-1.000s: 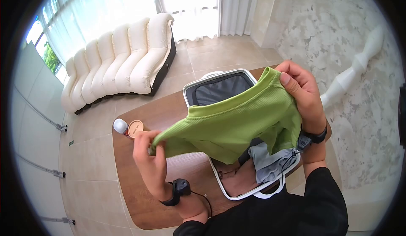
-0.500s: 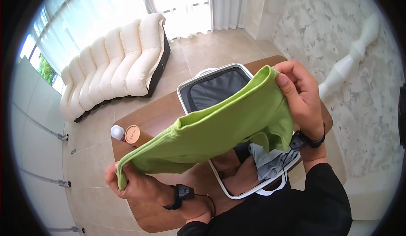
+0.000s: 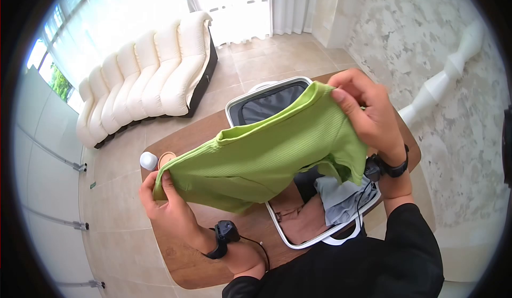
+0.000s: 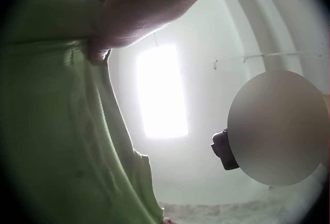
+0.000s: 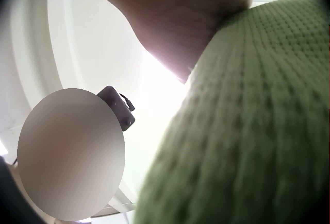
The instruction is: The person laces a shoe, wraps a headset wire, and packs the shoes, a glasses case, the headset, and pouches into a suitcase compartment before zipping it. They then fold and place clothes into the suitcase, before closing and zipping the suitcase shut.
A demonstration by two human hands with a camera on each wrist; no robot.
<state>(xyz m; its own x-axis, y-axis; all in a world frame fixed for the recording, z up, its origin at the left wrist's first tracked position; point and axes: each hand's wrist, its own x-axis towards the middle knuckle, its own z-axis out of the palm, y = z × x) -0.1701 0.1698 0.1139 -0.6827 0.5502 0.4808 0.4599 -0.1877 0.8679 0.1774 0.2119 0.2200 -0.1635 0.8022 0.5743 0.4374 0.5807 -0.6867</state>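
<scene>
Head view showed the left hand (image 3: 173,211) and right hand (image 3: 372,115) pinching opposite ends of the garment (image 3: 266,159), its long axis running between them, above bench (image 3: 184,266) and case (image 3: 258,110).

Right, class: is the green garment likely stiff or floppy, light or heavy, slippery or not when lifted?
The green garment is probably floppy: its lower part hangs loosely from the left hand and right hand. It seems light, held up by a pinch at each end. Its ribbed texture probably makes it less slippery.
</scene>
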